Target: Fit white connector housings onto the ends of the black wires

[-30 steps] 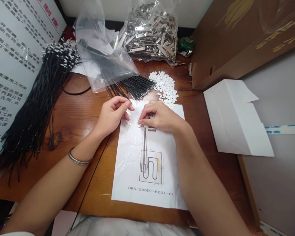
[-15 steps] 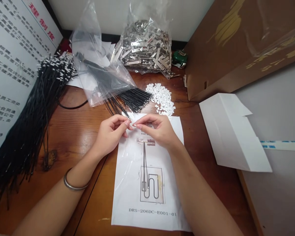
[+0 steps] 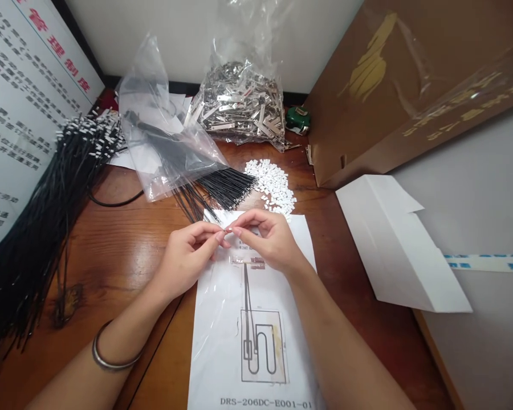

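Observation:
Above the top of a printed sheet (image 3: 222, 330), my two hands meet fingertip to fingertip. My left hand (image 3: 192, 253) is closed in a pinch on the end of a thin black wire, mostly hidden by the fingers. Between thumb and forefinger, my right hand (image 3: 271, 239) pinches a tiny white plastic housing (image 3: 229, 230), which faces the wire end. Just beyond the fingers lie a bundle of black wires (image 3: 224, 185) with bare metal tips, partly inside a clear plastic bag (image 3: 149, 165), and a pile of white plastic housings (image 3: 273, 185).
Black wires with white ends (image 3: 38, 222) hang in a thick bunch at left. A clear bag of metal strips (image 3: 239, 105) stands at the back, beside a green tape roll (image 3: 298, 119). On the right are a brown carton (image 3: 393, 85) and folded white paper (image 3: 389, 239).
The view has tilted, so everything sits slightly lower and further left. My fingertips have come closer together, and the white housing now lies in line between them.

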The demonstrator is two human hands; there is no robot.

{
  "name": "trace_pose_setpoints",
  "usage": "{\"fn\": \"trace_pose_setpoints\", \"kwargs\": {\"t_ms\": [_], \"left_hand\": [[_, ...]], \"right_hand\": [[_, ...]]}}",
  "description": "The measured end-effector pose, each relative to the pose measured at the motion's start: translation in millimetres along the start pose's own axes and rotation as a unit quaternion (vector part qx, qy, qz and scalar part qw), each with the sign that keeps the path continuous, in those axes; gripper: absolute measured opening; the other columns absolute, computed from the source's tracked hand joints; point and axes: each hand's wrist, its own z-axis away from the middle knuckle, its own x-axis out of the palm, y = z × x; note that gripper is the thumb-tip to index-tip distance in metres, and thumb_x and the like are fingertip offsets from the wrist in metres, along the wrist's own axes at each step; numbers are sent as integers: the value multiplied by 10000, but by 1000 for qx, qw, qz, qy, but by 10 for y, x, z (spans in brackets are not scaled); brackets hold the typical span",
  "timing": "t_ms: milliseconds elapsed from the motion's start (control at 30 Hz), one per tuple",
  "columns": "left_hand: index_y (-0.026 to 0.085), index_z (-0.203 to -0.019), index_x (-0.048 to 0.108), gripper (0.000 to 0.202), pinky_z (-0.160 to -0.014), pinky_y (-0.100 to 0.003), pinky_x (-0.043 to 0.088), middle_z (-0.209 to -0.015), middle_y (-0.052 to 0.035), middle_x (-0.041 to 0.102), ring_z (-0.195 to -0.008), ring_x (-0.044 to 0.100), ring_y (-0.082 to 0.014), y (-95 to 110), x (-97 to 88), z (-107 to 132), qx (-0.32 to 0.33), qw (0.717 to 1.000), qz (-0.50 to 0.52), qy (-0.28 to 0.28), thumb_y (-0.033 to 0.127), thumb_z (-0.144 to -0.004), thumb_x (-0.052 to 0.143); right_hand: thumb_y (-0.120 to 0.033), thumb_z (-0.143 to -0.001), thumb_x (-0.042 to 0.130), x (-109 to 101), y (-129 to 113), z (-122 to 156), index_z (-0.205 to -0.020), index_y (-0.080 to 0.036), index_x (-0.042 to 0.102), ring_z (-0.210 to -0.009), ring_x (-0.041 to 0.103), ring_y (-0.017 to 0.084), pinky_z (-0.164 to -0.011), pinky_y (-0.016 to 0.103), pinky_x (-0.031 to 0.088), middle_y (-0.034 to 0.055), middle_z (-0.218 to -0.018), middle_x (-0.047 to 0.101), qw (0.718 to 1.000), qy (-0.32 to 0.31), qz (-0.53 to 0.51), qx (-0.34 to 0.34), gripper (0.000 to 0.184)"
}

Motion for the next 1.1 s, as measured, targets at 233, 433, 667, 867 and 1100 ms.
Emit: {"fn": "trace_pose_setpoints", "kwargs": {"t_ms": [233,433,667,867,1100], "left_hand": [[163,-803,712,142,-496,-179,513,-701,-34,744,-511,611,-92,2,3,-9,4,1000,24,6,299,-839,721],[157,-769,669,243,-417,-200,480,-654,-18,701,-419,577,-90,21,79,-134,17,997,75,17,380,-795,764],[161,-750,630,280,-389,-200,473,-603,13,647,-389,558,-86,-4,79,-252,23,996,84,8,397,-765,779],[168,-748,621,266,-377,-202,480,-610,17,643,-385,547,-82,-15,112,-326,42,996,84,7,384,-763,776],[167,-749,606,175,-352,-192,454,-605,23,637,-376,516,-73,-22,164,-434,35,995,90,-4,293,-793,720]], "right_hand": [[-311,-745,776,0,-2,-21,-755,-204,704,-702,667,163,-652,339,517,44,-780,747,998,11,-58,12,130],[-351,-738,786,19,17,-68,-750,-212,694,-683,642,144,-657,322,525,13,-725,709,997,9,-73,-12,168],[-361,-731,795,72,25,-184,-788,-221,741,-730,671,149,-739,336,560,15,-763,732,995,33,-88,-20,161],[-342,-745,790,73,42,-231,-831,-228,785,-717,654,140,-717,322,542,15,-802,753,995,49,-81,-40,143],[-330,-745,797,30,131,-256,-897,-239,794,-702,622,116,-690,300,527,10,-848,746,987,90,-132,-14,176]]}}
